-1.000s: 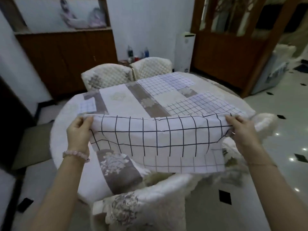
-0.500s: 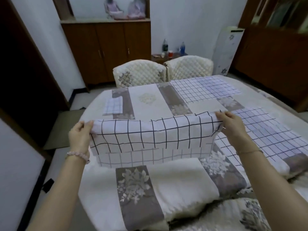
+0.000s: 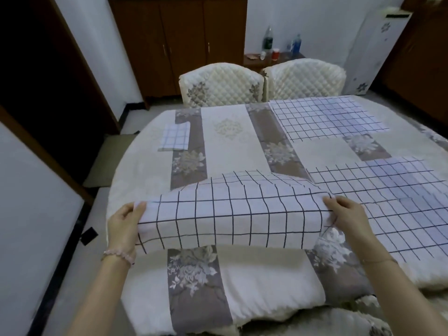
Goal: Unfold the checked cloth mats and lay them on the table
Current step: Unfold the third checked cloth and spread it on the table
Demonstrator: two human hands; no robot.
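I hold a white checked cloth mat (image 3: 232,212) stretched out between both hands over the near side of the round table (image 3: 232,132). My left hand (image 3: 123,224) pinches its left corner and my right hand (image 3: 346,219) pinches its right corner. The mat's far edge billows up and droops onto the tablecloth. Two unfolded checked mats lie flat: one at the far right (image 3: 324,120), one at the near right (image 3: 392,197). A small folded checked mat (image 3: 175,137) rests at the far left of the table.
Two quilted cream chairs (image 3: 220,86) (image 3: 305,78) stand behind the table. A wooden cabinet (image 3: 179,42) lines the back wall, beside a low stand with bottles (image 3: 268,42). A white appliance (image 3: 373,49) stands at the back right. A cushioned chair back (image 3: 339,321) is right below me.
The mat has come down from hanging upright to nearly flat over the near table. My hands have lowered and moved forward, and my view has swung left and closer to the table.
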